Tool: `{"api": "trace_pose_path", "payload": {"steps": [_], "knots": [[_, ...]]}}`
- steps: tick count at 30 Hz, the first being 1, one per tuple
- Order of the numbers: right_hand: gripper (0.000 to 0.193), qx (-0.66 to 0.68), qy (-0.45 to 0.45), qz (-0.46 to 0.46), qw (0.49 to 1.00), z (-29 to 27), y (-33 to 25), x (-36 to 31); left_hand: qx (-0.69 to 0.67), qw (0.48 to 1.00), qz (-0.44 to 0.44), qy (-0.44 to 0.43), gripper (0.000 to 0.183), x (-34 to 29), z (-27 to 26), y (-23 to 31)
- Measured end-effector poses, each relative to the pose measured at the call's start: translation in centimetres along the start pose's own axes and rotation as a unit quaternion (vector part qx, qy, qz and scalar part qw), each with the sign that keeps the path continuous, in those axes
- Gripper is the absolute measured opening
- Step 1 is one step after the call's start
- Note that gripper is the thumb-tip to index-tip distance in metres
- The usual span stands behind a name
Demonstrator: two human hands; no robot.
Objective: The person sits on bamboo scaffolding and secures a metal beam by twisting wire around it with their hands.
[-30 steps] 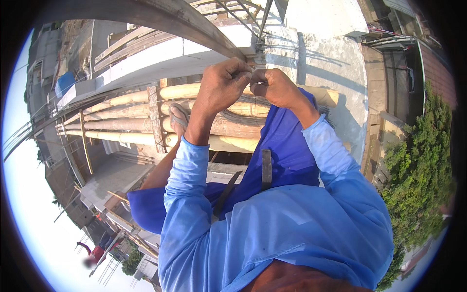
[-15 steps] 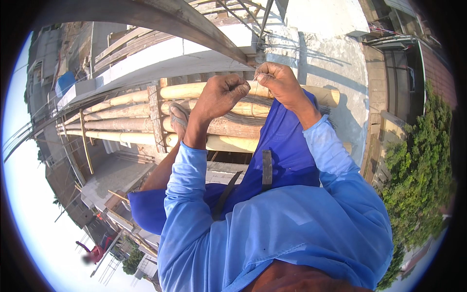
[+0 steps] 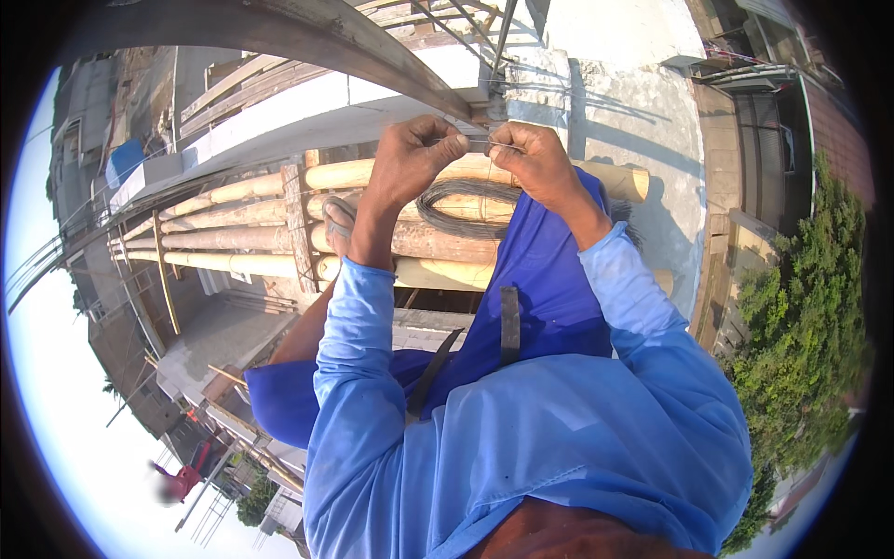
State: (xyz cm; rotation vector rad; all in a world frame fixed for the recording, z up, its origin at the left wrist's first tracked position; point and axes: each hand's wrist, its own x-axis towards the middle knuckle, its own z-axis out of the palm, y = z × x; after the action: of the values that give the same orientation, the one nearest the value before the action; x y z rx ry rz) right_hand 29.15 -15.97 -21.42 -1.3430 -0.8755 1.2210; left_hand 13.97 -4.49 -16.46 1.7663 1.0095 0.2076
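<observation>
A thin metal wire [image 3: 479, 142] stretches between my two hands above the bamboo poles. My left hand [image 3: 414, 160] is closed, with its thumb pressed to the fingers on one end of that wire. Opposite it, my right hand [image 3: 533, 160] pinches the other end between thumb and fingertips. Below them, a loose coil of dark wire [image 3: 454, 225] lies on the poles, its right side partly hidden by my blue trouser leg [image 3: 554, 279]. A fine strand hangs below the right hand near the coil.
Several bamboo poles [image 3: 251, 238] lie side by side beneath me, crossed by a wooden batten [image 3: 299, 228]. My foot [image 3: 339, 224] rests on them. A metal beam [image 3: 391, 61] slants down close above my hands. Concrete [image 3: 643, 130] lies right; a gap shows below the poles. Another person [image 3: 182, 483] is far left.
My hands have drawn apart, the left one shifting left and slightly up. The strand between them is now straighter. More of the wire coil has come into sight.
</observation>
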Motion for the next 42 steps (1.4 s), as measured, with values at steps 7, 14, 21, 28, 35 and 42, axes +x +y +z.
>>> {"api": "trace_pose_path", "payload": {"steps": [7,14,21,28,35,42], "knots": [[0.016,-0.09,-0.021,-0.01,0.996,-0.2,-0.5,-0.1,-0.117,0.989,-0.069,-0.049,0.039,-0.7,1.3,-0.4],[0.011,0.137,-0.019,0.075,0.987,0.3,-0.3,-0.2,-0.031,0.998,-0.05,-0.023,0.034,-0.9,2.3,0.0],[0.02,0.094,-0.009,0.073,0.993,-0.7,0.7,0.2,0.047,0.999,0.019,0.019,0.033,-0.3,4.0,-0.9],[0.028,-0.201,-0.026,-0.033,0.979,-1.3,-0.3,1.2,-0.292,0.949,-0.098,-0.073,0.027,0.0,4.7,-2.1],[0.023,-0.312,-0.014,-0.017,0.95,-1.3,-1.5,2.5,-0.308,0.933,-0.184,-0.014,0.016,-0.6,3.3,-3.9],[0.024,-0.266,0.076,-0.018,0.961,-3.0,0.5,3.3,-0.25,0.951,-0.176,0.054,0.019,-0.1,0.9,-5.6]]}}
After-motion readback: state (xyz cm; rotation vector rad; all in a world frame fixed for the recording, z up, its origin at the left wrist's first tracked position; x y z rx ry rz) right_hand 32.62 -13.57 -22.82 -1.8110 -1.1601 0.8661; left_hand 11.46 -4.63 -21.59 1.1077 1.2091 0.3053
